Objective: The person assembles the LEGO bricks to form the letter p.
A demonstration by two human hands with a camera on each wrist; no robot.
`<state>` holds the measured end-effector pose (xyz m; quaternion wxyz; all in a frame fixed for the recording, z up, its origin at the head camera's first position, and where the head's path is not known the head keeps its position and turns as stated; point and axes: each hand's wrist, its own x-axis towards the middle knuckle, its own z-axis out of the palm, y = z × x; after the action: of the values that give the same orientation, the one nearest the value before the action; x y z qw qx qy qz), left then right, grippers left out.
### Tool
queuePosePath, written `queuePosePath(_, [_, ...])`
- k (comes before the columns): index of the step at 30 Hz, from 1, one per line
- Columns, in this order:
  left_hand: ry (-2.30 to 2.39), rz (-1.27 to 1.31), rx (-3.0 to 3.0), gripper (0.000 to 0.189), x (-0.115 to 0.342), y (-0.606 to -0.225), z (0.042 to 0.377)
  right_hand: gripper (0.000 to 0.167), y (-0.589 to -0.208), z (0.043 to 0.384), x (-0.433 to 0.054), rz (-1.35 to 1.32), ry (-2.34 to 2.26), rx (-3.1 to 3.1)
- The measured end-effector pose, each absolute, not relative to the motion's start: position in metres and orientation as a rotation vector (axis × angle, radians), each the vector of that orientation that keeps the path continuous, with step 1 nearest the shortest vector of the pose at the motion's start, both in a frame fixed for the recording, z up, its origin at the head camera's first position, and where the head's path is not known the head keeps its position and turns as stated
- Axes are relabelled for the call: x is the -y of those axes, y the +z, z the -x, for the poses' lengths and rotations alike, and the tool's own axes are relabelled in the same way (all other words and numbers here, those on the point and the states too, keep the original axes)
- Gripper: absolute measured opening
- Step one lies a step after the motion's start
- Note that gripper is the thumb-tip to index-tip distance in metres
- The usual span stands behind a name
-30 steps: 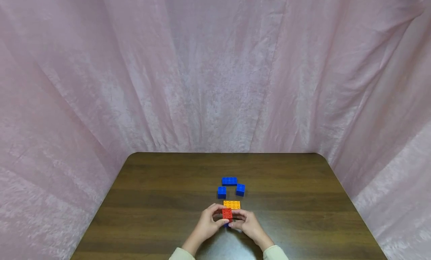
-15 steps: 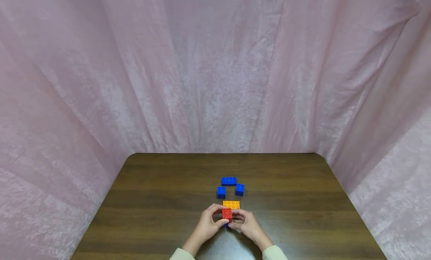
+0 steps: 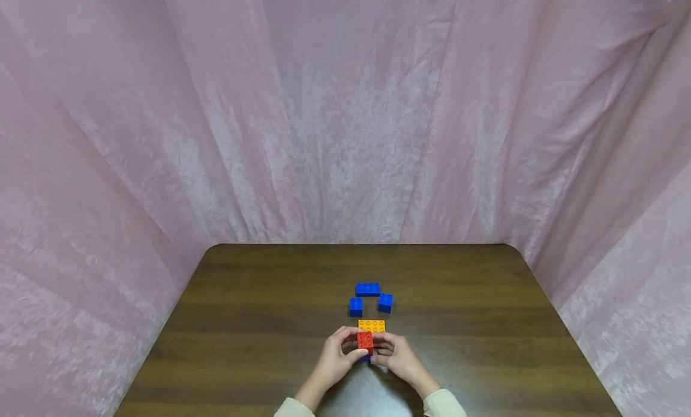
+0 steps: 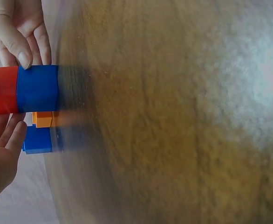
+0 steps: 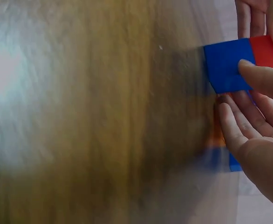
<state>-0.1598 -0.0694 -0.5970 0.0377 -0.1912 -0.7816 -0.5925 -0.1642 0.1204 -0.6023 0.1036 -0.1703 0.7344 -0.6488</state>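
A red brick (image 3: 364, 340) sits on top of a blue brick (image 4: 37, 91), stacked upright near the front of the table. My left hand (image 3: 336, 355) grips the red brick, its thumb across the near face and fingers behind. From the other side, my right hand (image 3: 398, 358) pinches the lower blue brick, with the thumb on its near face in the right wrist view. The fingers of both hands hide the stack's far side. Just behind the stack, a yellow-orange brick (image 3: 372, 326) lies flat, studs up.
Farther back on the brown wooden table (image 3: 259, 321) are two small blue bricks, a left one (image 3: 355, 307) and a right one (image 3: 385, 303). A longer blue brick (image 3: 368, 289) lies behind them. Pink curtains (image 3: 345, 135) hang around the table.
Both hands stay on the stack almost unmoved. My right thumb has slid slightly to the right, and a little more of the lower blue brick shows beneath the red one.
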Motion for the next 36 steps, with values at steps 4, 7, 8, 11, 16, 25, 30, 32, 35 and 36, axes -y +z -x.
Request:
queuePosePath(4, [-1.869,0.542,2.393,0.033,0.069,-0.595,0.16,0.04,-0.597,0.168,-0.128,0.527,-1.9,-2.213])
queuePosePath(7, [-1.925,0.492,2.392,0.034,0.068,-0.595,0.16,0.038,-0.595,0.172,-0.133,0.499,-1.948,-2.245])
queuePosePath(8, [-1.937,0.476,2.396,0.034,0.068,-0.595,0.16,0.037,-0.595,0.174,-0.135,0.488,-1.963,-2.263])
queuePosePath(11, [-1.978,0.447,2.402,0.036,0.069,-0.596,0.159,0.035,-0.596,0.18,-0.137,0.473,-1.997,-2.322])
queuePosePath(16, [-2.041,0.438,2.415,0.038,0.072,-0.596,0.157,0.036,-0.598,0.19,-0.139,0.474,-1.996,-2.384])
queuePosePath(25, [-2.068,0.425,2.437,0.034,0.074,-0.577,0.152,0.043,-0.597,0.203,-0.133,0.483,-1.925,-2.381])
queuePosePath(30, [-2.045,0.402,2.463,0.035,0.076,-0.591,0.158,0.045,-0.601,0.207,-0.129,0.511,-1.873,-2.395])
queuePosePath(32, [-2.039,0.39,2.474,0.035,0.076,-0.597,0.16,0.044,-0.603,0.208,-0.128,0.513,-1.846,-2.4])
queuePosePath(35, [-2.038,0.397,2.465,0.036,0.076,-0.596,0.16,0.043,-0.605,0.208,-0.127,0.475,-1.807,-2.407])
queuePosePath(36, [-2.039,0.401,2.458,0.035,0.076,-0.594,0.159,0.043,-0.605,0.208,-0.127,0.463,-1.794,-2.412])
